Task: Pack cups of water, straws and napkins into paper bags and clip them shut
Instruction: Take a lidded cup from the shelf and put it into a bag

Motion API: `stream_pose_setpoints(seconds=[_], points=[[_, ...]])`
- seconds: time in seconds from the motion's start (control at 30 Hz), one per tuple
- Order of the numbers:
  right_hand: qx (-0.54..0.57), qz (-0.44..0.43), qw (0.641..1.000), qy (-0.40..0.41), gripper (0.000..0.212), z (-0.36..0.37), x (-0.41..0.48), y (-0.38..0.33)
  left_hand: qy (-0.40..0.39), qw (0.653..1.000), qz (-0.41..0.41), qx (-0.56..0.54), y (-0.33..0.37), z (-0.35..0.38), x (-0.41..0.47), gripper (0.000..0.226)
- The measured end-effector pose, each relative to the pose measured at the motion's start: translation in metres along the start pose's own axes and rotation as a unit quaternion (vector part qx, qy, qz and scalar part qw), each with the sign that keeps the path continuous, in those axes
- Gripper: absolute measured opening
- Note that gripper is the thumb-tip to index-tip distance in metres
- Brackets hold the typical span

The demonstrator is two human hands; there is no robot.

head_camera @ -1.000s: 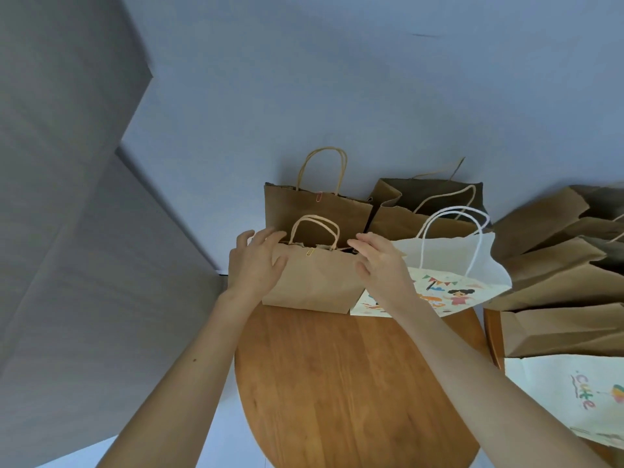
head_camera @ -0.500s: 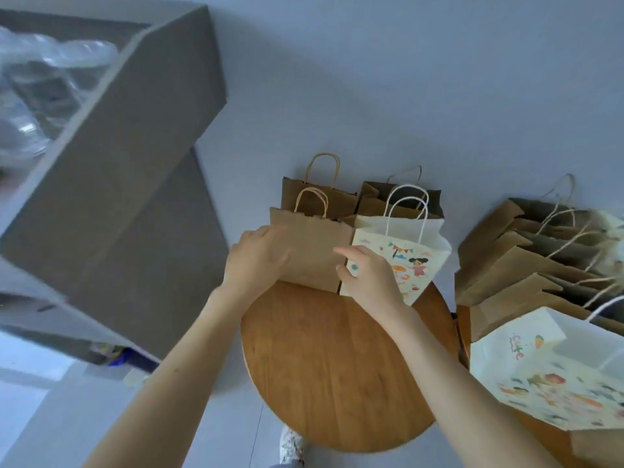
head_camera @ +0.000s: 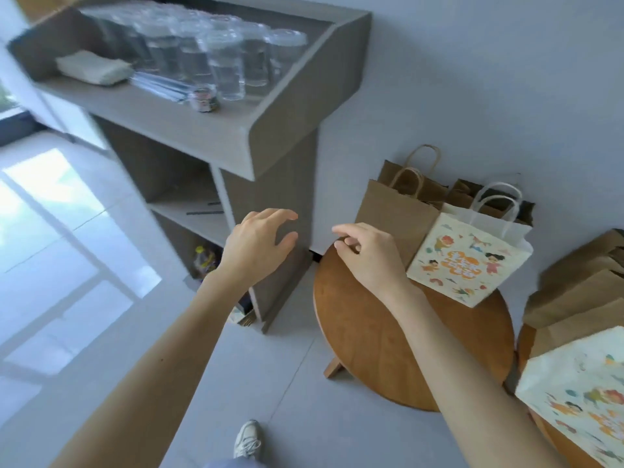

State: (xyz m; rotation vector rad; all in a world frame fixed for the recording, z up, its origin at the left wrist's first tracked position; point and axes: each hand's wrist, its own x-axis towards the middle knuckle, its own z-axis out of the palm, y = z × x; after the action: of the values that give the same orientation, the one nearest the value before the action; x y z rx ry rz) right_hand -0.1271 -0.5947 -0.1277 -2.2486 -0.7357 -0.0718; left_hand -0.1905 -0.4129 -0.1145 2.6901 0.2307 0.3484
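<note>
1. Grey counter unit [head_camera: 189,130] stands at the left against the wall. At the left end of its top lies a stack of folded napkins [head_camera: 93,67]. Clear cups of water [head_camera: 223,62] crowd the rear. A bundle of straws [head_camera: 158,84] lies in front of them, and a small jar [head_camera: 203,99] sits near the front edge beside the nearest cup. All of this is blurred.
2. The left hand [head_camera: 256,244] hangs in the air in front of the unit's side panel. Its fingers are spread and gently bent, and it holds and touches nothing.
3. The right hand [head_camera: 368,255] hovers over the rear left edge of the round wooden tabletop [head_camera: 388,349]. Its fingers are loosely curled with the thumb near the forefinger, and nothing shows between them. It is just beside the nearest bag.
4. A brown paper bag [head_camera: 395,217] stands upright at the tabletop's rear edge. A second brown bag [head_camera: 401,175] stands directly behind it against the wall. Both have their twisted handles up.
5. A printed white bag [head_camera: 469,261] with cartoon children stands at the rear right edge, touching the brown paper bag's side. A darker bag [head_camera: 469,194] stands behind it.
6. At the far right, a pile of brown bags [head_camera: 580,292] rests on another wooden surface. A second printed bag [head_camera: 580,400] lies at the near side.
</note>
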Motion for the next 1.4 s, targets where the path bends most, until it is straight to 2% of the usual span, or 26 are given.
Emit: stream_pose_setpoints(seconds=[0.27,0.5,0.73,1.1,1.33,1.4], points=[[0.055,-0.127,0.984,-0.112,0.023,0.123,0.071,-0.126,0.093,0.983,-0.153,0.026,-0.148,-0.090,-0.048,0.032],[0.060,-0.155,0.976,-0.143,0.025,0.224,0.151,-0.224,0.128,0.975,-0.178,0.039,-0.277,-0.163,-0.029,0.033],[0.019,-0.144,0.987,-0.068,0.023,0.242,0.229,-0.262,0.116,0.987,-0.101,0.035,-0.342,-0.201,0.047,0.031],[-0.065,-0.057,0.992,0.088,0.020,0.200,0.364,-0.212,0.123,0.988,0.093,-0.029,-0.340,-0.202,0.252,0.031],[-0.147,-0.056,0.961,0.227,0.025,0.186,0.428,-0.177,0.136,0.977,0.158,-0.041,-0.332,-0.185,0.346,0.035],[-0.183,-0.036,0.953,0.240,0.032,0.186,0.440,-0.168,0.134,0.972,0.186,-0.041,-0.330,-0.178,0.366,0.037]])
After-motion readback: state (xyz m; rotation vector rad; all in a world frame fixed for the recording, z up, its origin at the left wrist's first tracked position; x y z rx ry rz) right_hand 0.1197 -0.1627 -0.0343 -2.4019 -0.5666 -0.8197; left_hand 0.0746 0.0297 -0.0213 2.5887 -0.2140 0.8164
